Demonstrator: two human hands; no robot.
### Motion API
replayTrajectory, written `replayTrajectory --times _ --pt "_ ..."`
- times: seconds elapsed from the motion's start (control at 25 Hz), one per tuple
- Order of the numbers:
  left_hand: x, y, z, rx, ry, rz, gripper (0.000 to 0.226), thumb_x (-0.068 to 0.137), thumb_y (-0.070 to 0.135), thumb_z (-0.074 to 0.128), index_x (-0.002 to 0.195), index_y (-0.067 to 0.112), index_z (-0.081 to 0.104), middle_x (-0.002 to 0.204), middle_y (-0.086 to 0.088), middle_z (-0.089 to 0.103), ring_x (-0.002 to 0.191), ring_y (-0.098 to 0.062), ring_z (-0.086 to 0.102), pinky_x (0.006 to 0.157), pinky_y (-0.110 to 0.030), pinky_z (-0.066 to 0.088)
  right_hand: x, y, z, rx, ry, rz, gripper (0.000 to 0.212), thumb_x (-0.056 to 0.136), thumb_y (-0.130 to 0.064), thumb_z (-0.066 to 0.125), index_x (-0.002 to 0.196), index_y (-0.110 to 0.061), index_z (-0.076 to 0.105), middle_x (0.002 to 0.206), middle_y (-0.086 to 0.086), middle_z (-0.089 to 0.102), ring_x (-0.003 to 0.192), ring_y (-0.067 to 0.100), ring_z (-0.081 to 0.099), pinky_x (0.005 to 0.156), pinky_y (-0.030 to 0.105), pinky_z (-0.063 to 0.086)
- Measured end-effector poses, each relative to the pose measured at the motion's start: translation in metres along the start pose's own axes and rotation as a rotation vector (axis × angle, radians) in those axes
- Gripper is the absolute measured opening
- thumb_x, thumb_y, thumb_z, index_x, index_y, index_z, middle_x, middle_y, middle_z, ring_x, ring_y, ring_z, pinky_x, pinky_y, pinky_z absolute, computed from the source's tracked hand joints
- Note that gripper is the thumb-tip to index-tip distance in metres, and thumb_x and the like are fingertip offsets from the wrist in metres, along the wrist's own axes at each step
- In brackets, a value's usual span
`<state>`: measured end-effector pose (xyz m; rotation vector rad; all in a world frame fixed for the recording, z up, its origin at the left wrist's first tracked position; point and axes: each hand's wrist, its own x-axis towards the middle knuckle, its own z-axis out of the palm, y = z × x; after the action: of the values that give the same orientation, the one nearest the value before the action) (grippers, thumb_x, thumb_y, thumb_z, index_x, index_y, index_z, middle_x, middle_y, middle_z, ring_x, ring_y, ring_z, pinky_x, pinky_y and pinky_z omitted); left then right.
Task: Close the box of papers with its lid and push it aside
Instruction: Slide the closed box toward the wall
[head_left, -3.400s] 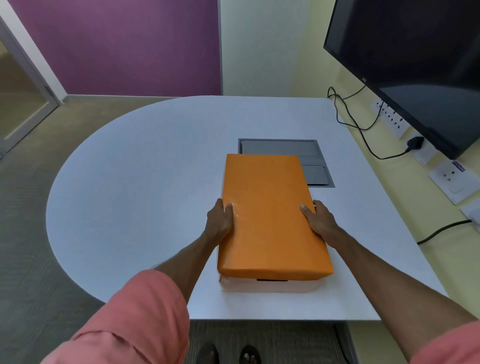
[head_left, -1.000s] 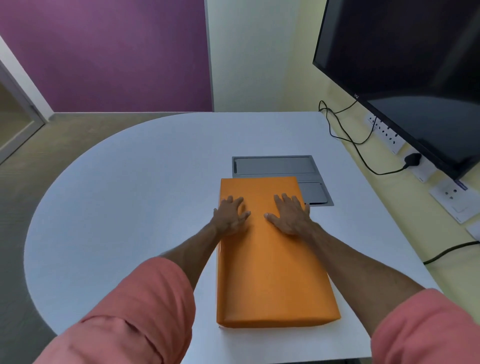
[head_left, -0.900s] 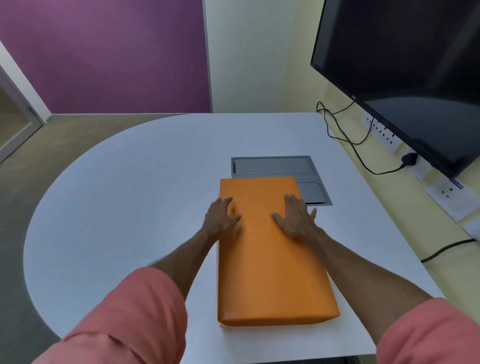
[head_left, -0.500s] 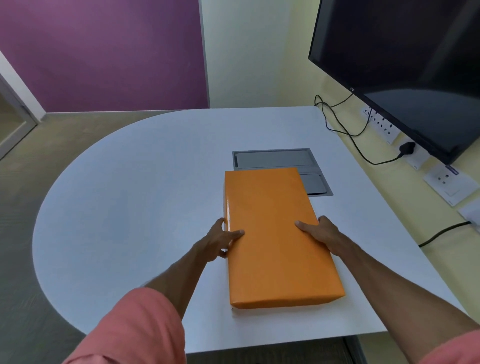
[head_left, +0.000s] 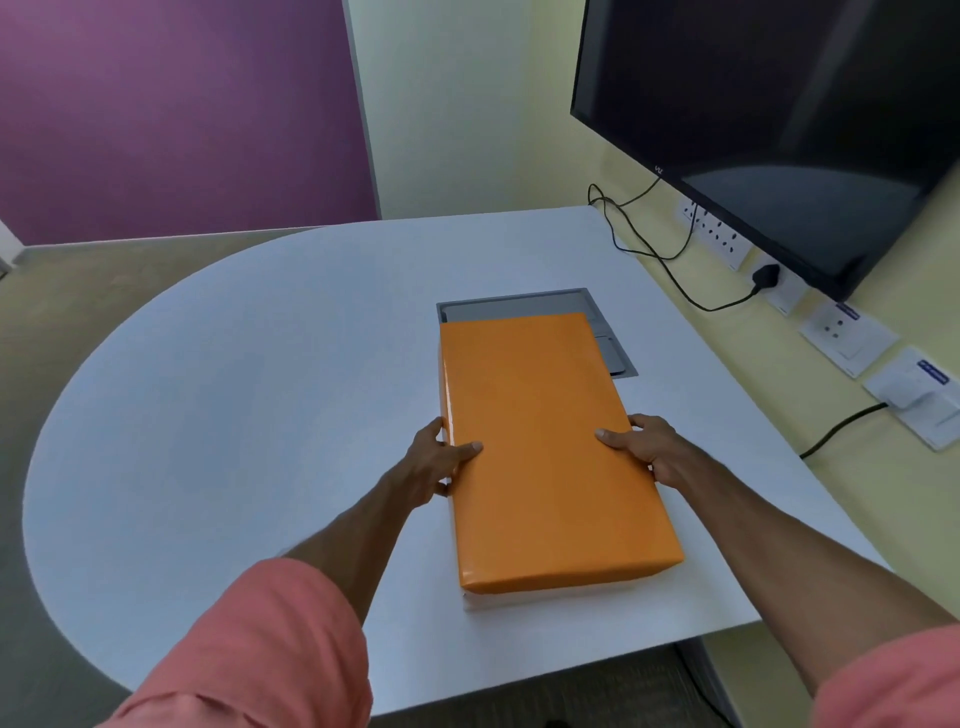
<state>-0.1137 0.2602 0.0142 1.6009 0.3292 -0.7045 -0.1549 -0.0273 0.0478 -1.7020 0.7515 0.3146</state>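
An orange lid (head_left: 545, 447) covers the box on the white table (head_left: 260, 389); only a thin pale strip of the box (head_left: 519, 600) shows under the lid's near edge, and the papers are hidden. My left hand (head_left: 434, 460) clasps the lid's left long side, thumb on top. On the opposite long side, my right hand (head_left: 644, 447) grips the same way. The box's far end overlaps the grey panel.
A grey cable panel (head_left: 608, 332) is set into the table beyond the box. A black screen (head_left: 779, 130) hangs on the right wall, with sockets (head_left: 717, 239) and cables (head_left: 654, 249) beneath it. The table's rounded edge curves away on the left.
My hands slid from flat on the lid's top back to its two long sides. The box has moved away from me, its far end now lying over the grey panel.
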Motion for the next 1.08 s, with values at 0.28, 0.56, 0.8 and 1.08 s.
replayTrajectory --times 0.28,0.56,0.8,1.08 --pt "0.01 0.03 0.059 0.059 -0.021 0.008 0.083 0.082 0.027 0.074 0.149 0.022 0.025 0.145 -0.015 0.043 0.129 -0.042 0.046 0.098 -0.06 0.042 0.008 -0.009 -0.064 -0.016 0.017 -0.002 0.065 0.08 -0.02 0.077 0.137 -0.005 0.049 0.133 0.018 0.058 0.115 0.035 0.059 0.081 0.044 0.049" --pt "0.018 0.041 0.156 0.052 -0.011 -0.014 0.083 0.082 0.026 0.074 0.148 0.021 0.025 0.145 -0.016 0.043 0.129 -0.044 0.046 0.098 -0.061 0.042 0.031 -0.001 -0.155 -0.049 0.014 0.018 0.065 0.08 -0.02 0.078 0.136 -0.005 0.051 0.131 0.018 0.06 0.108 0.033 0.061 0.081 0.044 0.051" --pt "0.022 0.037 0.233 0.021 0.006 -0.034 0.082 0.082 0.026 0.074 0.148 0.02 0.025 0.146 -0.015 0.043 0.13 -0.043 0.045 0.098 -0.06 0.042 0.052 0.018 -0.222 -0.044 0.018 0.007 0.073 0.082 -0.017 0.076 0.143 -0.002 0.041 0.138 0.02 0.054 0.117 0.037 0.059 0.087 0.046 0.052" --pt "0.017 0.034 0.298 0.037 0.021 -0.047 0.073 0.084 0.026 0.072 0.144 0.019 0.032 0.142 -0.014 0.047 0.126 -0.04 0.049 0.093 -0.056 0.046 0.066 0.04 -0.278 -0.067 0.0 0.008 0.06 0.085 -0.015 0.072 0.137 0.003 0.048 0.135 0.025 0.056 0.118 0.041 0.058 0.101 0.057 0.046"
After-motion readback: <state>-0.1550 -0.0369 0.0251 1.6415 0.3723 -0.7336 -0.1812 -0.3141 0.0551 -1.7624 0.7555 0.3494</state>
